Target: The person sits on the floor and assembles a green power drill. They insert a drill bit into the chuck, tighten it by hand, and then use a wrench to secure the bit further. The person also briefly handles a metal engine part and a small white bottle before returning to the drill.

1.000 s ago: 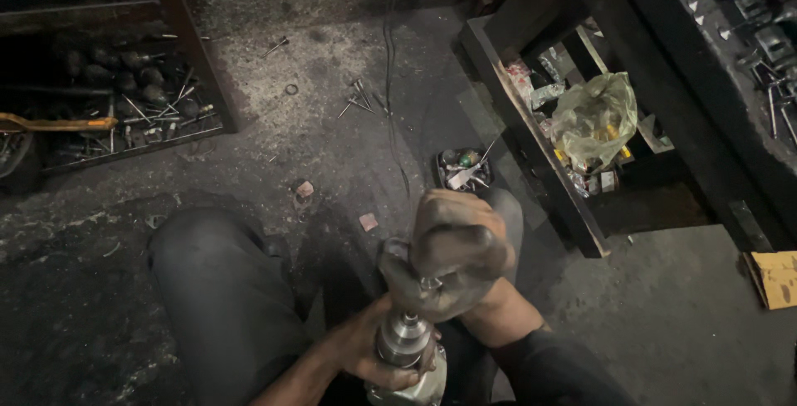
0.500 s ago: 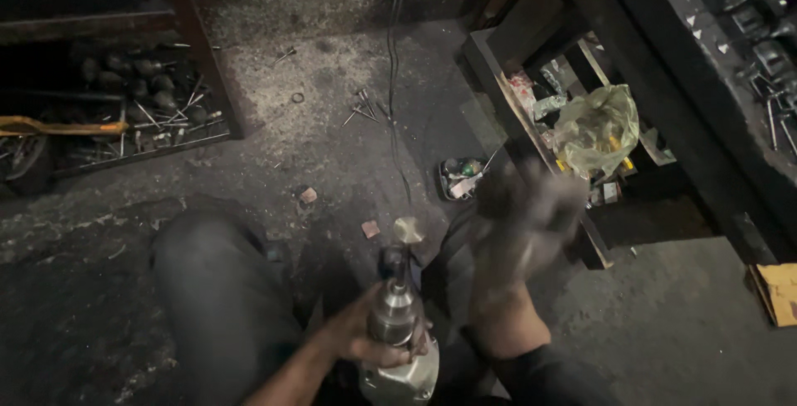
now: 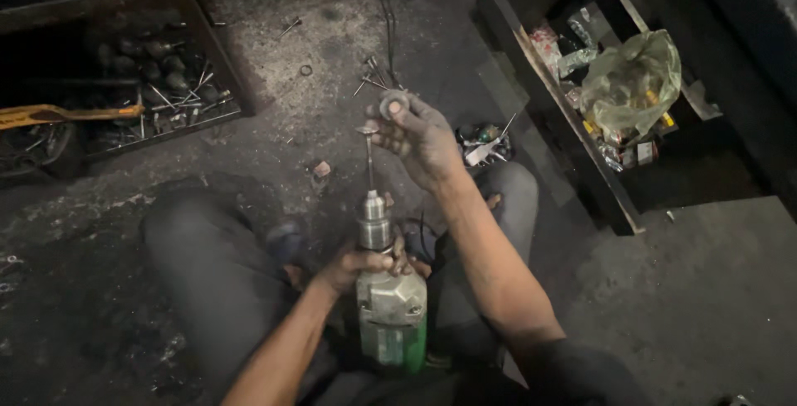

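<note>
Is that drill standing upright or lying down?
Upright. The drill stands chuck-up between the knees, left hand gripping its neck, thin rod pointing up toward the right hand.

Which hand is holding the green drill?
The left hand grips the green drill below its chuck. The right hand is raised higher, pinching a small round part.

The room was dim, with weak light falling from above onto the grey floor [image 3: 332, 57] and the raised right hand [image 3: 419, 136]. Deep shadow swallowed the left shelf [image 3: 100, 66]. The picture looked grainy but mostly sharp.
</note>
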